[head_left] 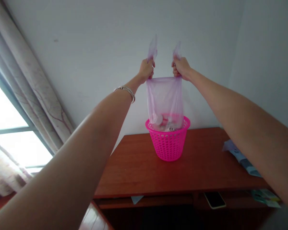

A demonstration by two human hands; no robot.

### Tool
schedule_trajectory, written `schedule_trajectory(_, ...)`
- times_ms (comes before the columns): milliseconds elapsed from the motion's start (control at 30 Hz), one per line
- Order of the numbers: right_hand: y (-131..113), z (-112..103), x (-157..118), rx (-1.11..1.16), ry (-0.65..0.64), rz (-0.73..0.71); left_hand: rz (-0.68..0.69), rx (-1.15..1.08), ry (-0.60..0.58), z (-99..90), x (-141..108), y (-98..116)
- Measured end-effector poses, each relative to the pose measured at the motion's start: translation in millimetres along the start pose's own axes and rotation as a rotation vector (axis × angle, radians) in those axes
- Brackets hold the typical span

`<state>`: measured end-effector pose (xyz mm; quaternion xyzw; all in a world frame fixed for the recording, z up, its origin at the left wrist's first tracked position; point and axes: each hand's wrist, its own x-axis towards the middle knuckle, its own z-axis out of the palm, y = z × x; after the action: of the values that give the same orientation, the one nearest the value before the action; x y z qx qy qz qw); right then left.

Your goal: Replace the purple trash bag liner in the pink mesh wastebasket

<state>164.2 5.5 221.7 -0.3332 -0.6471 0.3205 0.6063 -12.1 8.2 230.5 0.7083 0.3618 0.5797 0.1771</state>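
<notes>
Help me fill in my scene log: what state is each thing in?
Pink basket: upright on the desk.
Purple bag: pulled upward, partly filled, lower end in the basket.
Left hand: closed on the bag.
Right hand: closed on the bag.
Phone: face up, screen dark.
Curtain: partly open.

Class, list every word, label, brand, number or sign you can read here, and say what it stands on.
No text can be read.
Bag: dark marks among its contents, too blurred.
Packet on desk: faint markings, too blurred.
Packet on shelf: too small and blurred.
Phone: dark screen, nothing readable.
</notes>
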Motion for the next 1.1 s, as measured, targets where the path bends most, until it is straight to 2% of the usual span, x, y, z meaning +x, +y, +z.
schedule_trajectory(100,-40,-8,7,-0.052,0.033,-0.073,0.065,0.019,0.002,-11.9,7,40)
schedule_trajectory(300,-107,-25,1,0.018,-0.087,-0.139,0.122,-0.054,0.007,-30.7,-1,109)
schedule_trajectory(400,-129,-27,-26,0.063,-0.137,-0.161,0.123,-0.094,-0.022,-37.9,-20,133)
schedule_trajectory(500,-137,-23,-70,0.077,-0.176,-0.191,0.082,-0.165,-0.121,-44.9,-48,143)
schedule_trajectory(633,-116,-15,-137,0.091,-0.234,-0.174,-0.007,-0.252,-0.303,-49.7,-100,130)
schedule_trajectory(733,-85,-11,-176,0.151,-0.333,-0.080,-0.099,-0.266,-0.423,-48.3,-143,107)
schedule_trajectory(800,-62,-8,-195,0.203,-0.385,-0.015,-0.151,-0.259,-0.460,-46.4,-169,90)
schedule_trajectory(867,-41,-5,-208,0.257,-0.418,0.059,-0.202,-0.246,-0.433,-44.6,-190,72)
schedule_trajectory(1000,-3,3,-222,0.346,-0.408,0.190,-0.262,-0.209,-0.257,-40.2,-213,39)
schedule_trajectory(1033,6,4,-223,0.365,-0.402,0.210,-0.269,-0.206,-0.237,-38.7,-216,32)
schedule_trajectory(1100,23,6,-223,0.398,-0.397,0.247,-0.288,-0.222,-0.271,-35.2,-221,19)
